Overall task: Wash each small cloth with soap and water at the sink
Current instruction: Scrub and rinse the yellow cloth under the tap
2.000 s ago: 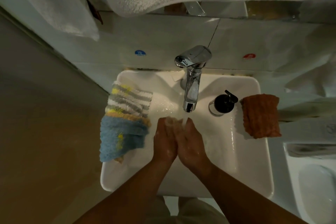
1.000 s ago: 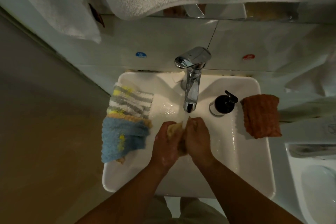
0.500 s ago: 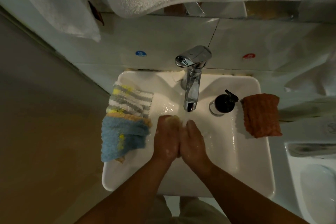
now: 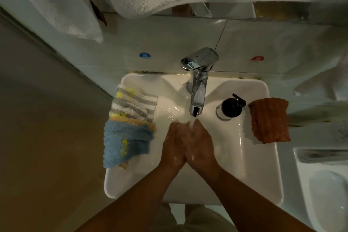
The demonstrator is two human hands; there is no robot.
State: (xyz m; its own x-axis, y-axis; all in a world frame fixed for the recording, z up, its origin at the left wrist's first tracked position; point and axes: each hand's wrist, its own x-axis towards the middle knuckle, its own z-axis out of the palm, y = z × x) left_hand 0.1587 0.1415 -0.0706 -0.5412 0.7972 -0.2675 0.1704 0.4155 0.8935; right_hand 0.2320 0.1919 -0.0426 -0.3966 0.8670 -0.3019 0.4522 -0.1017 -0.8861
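While the water runs from the tap, the left hand and the right hand are pressed palm against palm directly under the stream, over the middle of the sink. The fingers look stretched forward and laid against each other, not curled. Whether a small cloth is squeezed between the palms I cannot tell, because the hands hide it.

I judge that the step in hand is rubbing or rinsing under the water, somewhere in the middle of the task. Other cloths wait on the rim: a striped cloth and a blue cloth lie together on the left edge, and an orange-brown cloth lies on the right edge, just beside the soap dispenser. The next move probably calls for putting aside what is rinsed, then reaching for another cloth and pressing the black pump for soap.

On the wall tiles there are a blue sticker left of the tap and a red sticker right of it. Their writing is too small to read. The dispenser shows no readable brand.
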